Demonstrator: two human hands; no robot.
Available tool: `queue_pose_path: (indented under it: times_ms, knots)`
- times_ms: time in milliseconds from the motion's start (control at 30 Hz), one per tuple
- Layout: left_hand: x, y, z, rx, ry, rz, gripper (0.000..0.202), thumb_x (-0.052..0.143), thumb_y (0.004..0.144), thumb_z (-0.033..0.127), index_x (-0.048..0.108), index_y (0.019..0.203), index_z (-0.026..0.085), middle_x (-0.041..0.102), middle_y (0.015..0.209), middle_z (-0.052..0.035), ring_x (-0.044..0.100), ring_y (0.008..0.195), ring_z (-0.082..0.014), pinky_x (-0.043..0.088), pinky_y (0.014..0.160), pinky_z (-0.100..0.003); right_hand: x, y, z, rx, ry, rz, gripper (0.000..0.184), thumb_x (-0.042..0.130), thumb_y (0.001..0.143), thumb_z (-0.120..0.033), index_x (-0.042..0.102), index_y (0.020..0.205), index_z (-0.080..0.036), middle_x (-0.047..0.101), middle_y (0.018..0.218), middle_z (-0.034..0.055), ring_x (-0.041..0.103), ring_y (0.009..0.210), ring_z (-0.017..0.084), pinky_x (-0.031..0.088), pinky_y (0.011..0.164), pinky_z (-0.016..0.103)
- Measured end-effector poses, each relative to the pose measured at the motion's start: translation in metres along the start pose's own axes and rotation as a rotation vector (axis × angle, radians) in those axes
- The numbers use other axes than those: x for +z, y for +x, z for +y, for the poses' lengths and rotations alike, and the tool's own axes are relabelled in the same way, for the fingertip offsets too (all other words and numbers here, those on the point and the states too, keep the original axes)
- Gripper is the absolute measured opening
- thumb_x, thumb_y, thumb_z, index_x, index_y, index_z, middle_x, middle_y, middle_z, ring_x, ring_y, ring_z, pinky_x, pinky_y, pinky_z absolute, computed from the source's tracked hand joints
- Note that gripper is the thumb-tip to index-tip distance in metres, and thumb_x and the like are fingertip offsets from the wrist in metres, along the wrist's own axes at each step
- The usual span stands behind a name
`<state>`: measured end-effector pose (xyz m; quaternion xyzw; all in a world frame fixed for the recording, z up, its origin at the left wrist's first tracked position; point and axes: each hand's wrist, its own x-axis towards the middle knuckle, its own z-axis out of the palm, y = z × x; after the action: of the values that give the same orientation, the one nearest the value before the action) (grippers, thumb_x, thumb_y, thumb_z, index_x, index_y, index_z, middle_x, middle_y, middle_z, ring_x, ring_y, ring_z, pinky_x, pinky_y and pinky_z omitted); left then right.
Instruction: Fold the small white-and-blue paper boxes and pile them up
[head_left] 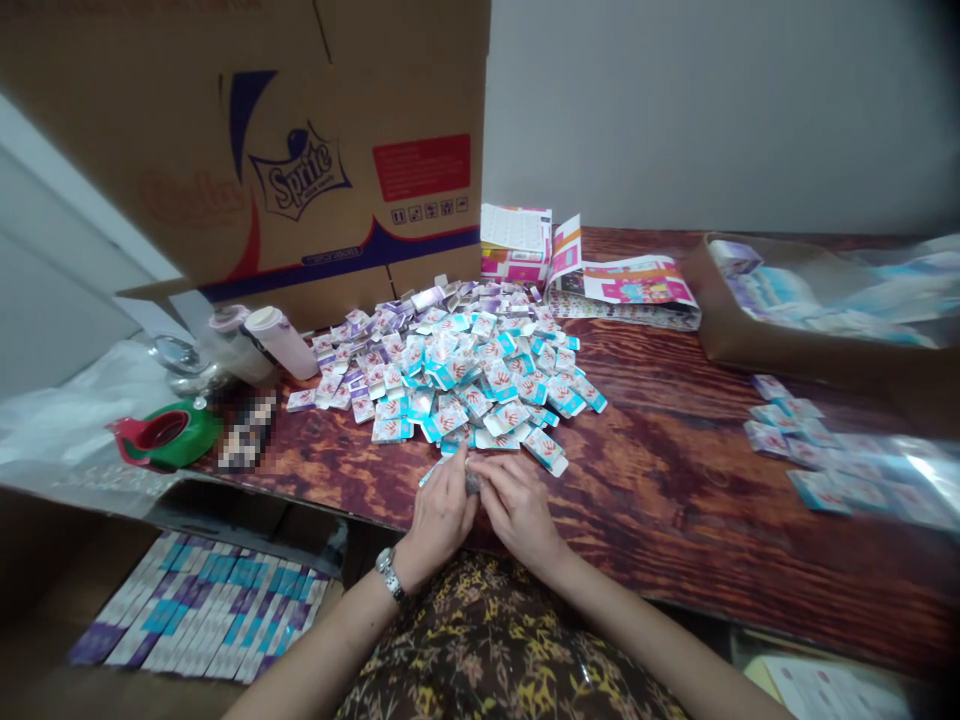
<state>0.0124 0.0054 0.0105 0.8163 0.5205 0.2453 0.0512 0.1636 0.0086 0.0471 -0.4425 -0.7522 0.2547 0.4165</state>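
Note:
At the table's front edge my left hand (441,508), with a watch (390,578) on its wrist, is closed, its fingers meeting those of my right hand (517,508). My right hand is closed in a pinch as well. A small greyish thing (472,477) shows between the fingertips; its kind is too small and hidden to tell. Right beyond the hands lies a heap of small printed cartons (491,375), blue-and-white in front and purple-and-white (360,365) at the back left. A single carton (544,450) lies close to my right hand.
A tall cardboard box (337,240) stands behind the heap. Left are a pink-white bottle (281,340) and a green-red tape roll (169,436). Packed cartons (202,605) fill a lower box. Folded printed sheets (630,285), an open box (720,330) and loose cartons (817,490) are right.

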Motion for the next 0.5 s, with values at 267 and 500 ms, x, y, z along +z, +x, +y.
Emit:
queue_pose_path:
  times_ms: [267, 500]
  knots:
    - [-0.004, 0.019, -0.017, -0.062, 0.028, -0.047, 0.070, 0.044, 0.087, 0.022, 0.006, 0.144, 0.012, 0.046, 0.130, -0.0202, 0.049, 0.115, -0.0278, 0.047, 0.089, -0.041, 0.008, -0.009, 0.018, 0.023, 0.139, -0.186, 0.052, 0.043, 0.091, -0.023, 0.028, 0.142, -0.022, 0.046, 0.136, 0.0107, 0.042, 0.126, 0.022, 0.036, 0.104, 0.043]
    - [-0.001, 0.012, -0.011, -0.047, -0.009, -0.098, 0.071, 0.041, 0.089, 0.026, -0.001, 0.144, 0.011, 0.043, 0.132, -0.0210, 0.048, 0.115, -0.0279, 0.046, 0.089, -0.042, 0.008, -0.006, 0.022, 0.138, 0.296, -0.113, 0.046, 0.041, 0.093, -0.026, 0.034, 0.138, -0.024, 0.055, 0.128, 0.0091, 0.050, 0.119, 0.021, 0.039, 0.102, 0.043]
